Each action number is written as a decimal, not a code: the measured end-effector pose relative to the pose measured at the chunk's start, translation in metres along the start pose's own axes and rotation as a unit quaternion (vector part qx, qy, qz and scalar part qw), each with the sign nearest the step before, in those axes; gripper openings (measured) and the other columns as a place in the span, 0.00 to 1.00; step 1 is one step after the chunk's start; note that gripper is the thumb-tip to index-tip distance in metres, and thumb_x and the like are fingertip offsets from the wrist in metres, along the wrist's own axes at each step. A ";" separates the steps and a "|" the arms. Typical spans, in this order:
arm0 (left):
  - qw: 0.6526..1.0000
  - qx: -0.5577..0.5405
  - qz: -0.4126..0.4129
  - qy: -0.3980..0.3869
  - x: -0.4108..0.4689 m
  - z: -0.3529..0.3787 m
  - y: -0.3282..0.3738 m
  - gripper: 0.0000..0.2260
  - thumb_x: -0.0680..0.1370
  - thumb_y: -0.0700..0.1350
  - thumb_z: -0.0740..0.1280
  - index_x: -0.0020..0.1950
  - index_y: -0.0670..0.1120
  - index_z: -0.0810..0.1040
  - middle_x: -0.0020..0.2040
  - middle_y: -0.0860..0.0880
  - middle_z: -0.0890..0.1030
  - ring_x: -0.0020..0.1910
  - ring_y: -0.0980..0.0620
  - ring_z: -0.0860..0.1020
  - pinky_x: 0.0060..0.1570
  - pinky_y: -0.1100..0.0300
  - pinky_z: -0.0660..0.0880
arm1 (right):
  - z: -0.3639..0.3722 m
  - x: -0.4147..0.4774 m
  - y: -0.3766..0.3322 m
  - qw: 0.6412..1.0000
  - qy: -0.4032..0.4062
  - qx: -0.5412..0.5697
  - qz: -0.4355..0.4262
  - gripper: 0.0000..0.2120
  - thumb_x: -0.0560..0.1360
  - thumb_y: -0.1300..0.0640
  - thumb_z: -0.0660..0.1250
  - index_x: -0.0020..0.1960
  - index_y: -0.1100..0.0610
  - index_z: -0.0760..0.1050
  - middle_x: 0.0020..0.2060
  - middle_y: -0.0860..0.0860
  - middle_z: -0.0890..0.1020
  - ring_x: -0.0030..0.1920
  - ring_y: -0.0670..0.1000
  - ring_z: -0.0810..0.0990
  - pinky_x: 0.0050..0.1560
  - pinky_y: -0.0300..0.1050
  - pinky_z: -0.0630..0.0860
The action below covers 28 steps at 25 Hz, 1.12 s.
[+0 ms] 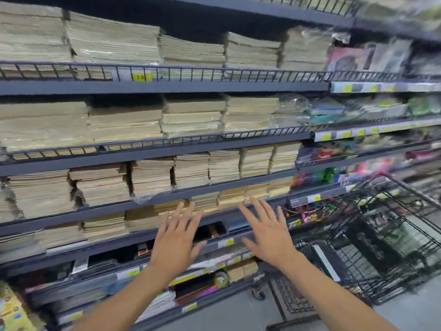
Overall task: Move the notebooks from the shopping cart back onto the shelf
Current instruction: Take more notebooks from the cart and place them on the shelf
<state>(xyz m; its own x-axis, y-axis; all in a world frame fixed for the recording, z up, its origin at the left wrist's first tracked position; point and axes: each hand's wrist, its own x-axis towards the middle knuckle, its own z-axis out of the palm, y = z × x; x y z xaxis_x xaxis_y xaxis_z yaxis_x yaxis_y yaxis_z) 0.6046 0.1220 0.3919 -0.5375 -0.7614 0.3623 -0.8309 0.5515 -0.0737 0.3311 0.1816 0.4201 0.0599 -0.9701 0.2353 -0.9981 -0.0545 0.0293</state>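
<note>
Closest to the camera, two bare forearms come up from the bottom edge. Both the left hand [176,237] and the right hand [267,232] are wide open, fingers spread, backs toward the camera, nothing in either one. They're side by side with a gap between them.

Low down to the right of the right hand sits the shopping cart [410,191], black wire mesh, with a caster wheel [258,293] on the grey floor [226,314]. That side is pretty blurry, so I honestly can't tell what's in the basket.

Straight ahead of the hands is the shelf [143,204], dark metal, several tiers. The notebooks [152,175] are stacked flat on it with the tan page edges facing out, pile next to pile. The fingertips of both hands line up with a lower row of stacks [229,197]; whether they touch it or just hover in front, can't say.

Higher tiers carry taller piles, some in clear plastic wrap, behind little wire rails. There's a yellow price tag [141,77] on the upper rail. Farther right the next bay holds colourful packaged stuff [358,108], smeared by blur.
</note>
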 end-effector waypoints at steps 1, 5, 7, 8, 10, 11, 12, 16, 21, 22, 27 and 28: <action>1.000 -0.010 0.006 0.012 0.008 -0.002 0.020 0.34 0.80 0.67 0.53 0.81 0.49 0.62 0.81 0.46 0.63 0.80 0.41 0.61 0.73 0.37 0.65 | -0.004 -0.011 0.019 1.000 0.008 -0.005 0.010 0.41 0.77 0.34 0.61 0.81 0.40 0.42 0.82 0.48 0.43 0.82 0.55 0.43 0.77 0.69 0.47; 0.997 -0.050 0.041 0.037 0.045 -0.003 0.132 0.34 0.80 0.66 0.53 0.81 0.49 0.62 0.81 0.46 0.63 0.81 0.42 0.60 0.76 0.40 0.59 | -0.015 -0.072 0.118 0.998 0.013 -0.019 0.052 0.42 0.73 0.32 0.62 0.81 0.40 0.47 0.82 0.49 0.48 0.82 0.56 0.49 0.76 0.70 0.53; 0.995 -0.064 0.059 0.039 0.060 0.002 0.187 0.34 0.80 0.66 0.53 0.82 0.50 0.61 0.82 0.47 0.61 0.82 0.44 0.57 0.76 0.40 0.58 | -0.016 -0.103 0.168 0.997 -0.002 -0.018 0.074 0.41 0.73 0.32 0.61 0.80 0.40 0.49 0.82 0.49 0.48 0.82 0.56 0.50 0.76 0.70 0.53; 0.995 -0.068 0.064 0.032 0.066 0.006 0.211 0.34 0.80 0.66 0.54 0.82 0.50 0.60 0.83 0.47 0.60 0.82 0.44 0.56 0.77 0.40 0.58 | -0.016 -0.116 0.189 0.996 -0.009 -0.018 0.085 0.41 0.73 0.32 0.61 0.80 0.40 0.48 0.82 0.48 0.48 0.82 0.56 0.49 0.76 0.70 0.52; 0.994 -0.074 0.072 0.017 0.077 0.017 0.256 0.34 0.79 0.67 0.55 0.82 0.51 0.60 0.83 0.48 0.59 0.82 0.45 0.55 0.77 0.40 0.56 | -0.015 -0.143 0.229 0.994 -0.016 -0.020 0.110 0.41 0.73 0.32 0.60 0.80 0.39 0.47 0.82 0.48 0.47 0.82 0.55 0.48 0.77 0.69 0.50; 0.994 -0.076 0.078 0.007 0.084 0.023 0.278 0.34 0.79 0.67 0.54 0.82 0.52 0.60 0.82 0.48 0.60 0.82 0.45 0.55 0.77 0.41 0.55 | -0.015 -0.155 0.249 0.991 -0.022 -0.021 0.127 0.41 0.74 0.32 0.60 0.80 0.39 0.46 0.82 0.47 0.46 0.82 0.54 0.47 0.77 0.68 0.49; 0.993 -0.076 0.086 -0.003 0.091 0.028 0.299 0.34 0.79 0.67 0.54 0.82 0.52 0.61 0.82 0.48 0.60 0.82 0.45 0.56 0.76 0.41 0.54 | -0.014 -0.167 0.268 0.989 -0.027 -0.019 0.145 0.41 0.74 0.32 0.60 0.81 0.39 0.45 0.82 0.47 0.45 0.82 0.54 0.47 0.78 0.68 0.48; 0.990 -0.080 0.113 -0.027 0.126 0.044 0.368 0.34 0.78 0.67 0.51 0.81 0.52 0.63 0.81 0.48 0.64 0.81 0.44 0.60 0.75 0.41 0.54 | -0.014 -0.202 0.333 0.980 -0.040 -0.011 0.197 0.41 0.73 0.33 0.60 0.81 0.40 0.48 0.82 0.47 0.47 0.82 0.53 0.48 0.78 0.67 0.47; 0.985 -0.093 0.131 -0.066 0.175 0.080 0.429 0.34 0.78 0.65 0.62 0.81 0.50 0.65 0.81 0.47 0.64 0.81 0.43 0.59 0.75 0.37 0.62 | -0.004 -0.214 0.398 0.967 -0.044 -0.017 0.249 0.40 0.72 0.34 0.62 0.80 0.41 0.54 0.82 0.49 0.54 0.81 0.55 0.54 0.76 0.67 0.52; 0.983 -0.095 0.137 -0.075 0.186 0.090 0.441 0.35 0.77 0.65 0.65 0.81 0.50 0.64 0.81 0.47 0.64 0.81 0.43 0.59 0.75 0.37 0.63 | 0.001 -0.213 0.412 0.965 -0.048 -0.020 0.258 0.39 0.72 0.34 0.62 0.80 0.42 0.54 0.81 0.49 0.54 0.80 0.55 0.55 0.76 0.67 0.52; 0.978 -0.088 0.155 -0.104 0.251 0.144 0.479 0.35 0.78 0.66 0.58 0.81 0.50 0.64 0.81 0.47 0.64 0.81 0.42 0.60 0.75 0.37 0.62 | 0.033 -0.189 0.478 0.959 -0.077 -0.025 0.272 0.40 0.72 0.37 0.66 0.80 0.42 0.54 0.81 0.50 0.55 0.80 0.56 0.55 0.76 0.68 0.54; 0.977 -0.089 0.156 -0.112 0.266 0.158 0.484 0.35 0.78 0.66 0.57 0.80 0.50 0.64 0.81 0.46 0.64 0.81 0.42 0.59 0.75 0.36 0.62 | 0.041 -0.179 0.493 0.957 -0.083 -0.026 0.276 0.41 0.72 0.37 0.67 0.80 0.42 0.54 0.81 0.50 0.55 0.80 0.56 0.55 0.76 0.68 0.54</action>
<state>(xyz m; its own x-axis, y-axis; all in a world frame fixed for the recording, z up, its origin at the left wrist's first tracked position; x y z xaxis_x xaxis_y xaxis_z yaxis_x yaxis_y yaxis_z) 0.0369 0.1322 0.3061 -0.7950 -0.5917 0.1339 -0.5945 0.8038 0.0222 -0.1726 0.3186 0.3522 -0.4838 -0.8722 0.0717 -0.8747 0.4847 -0.0058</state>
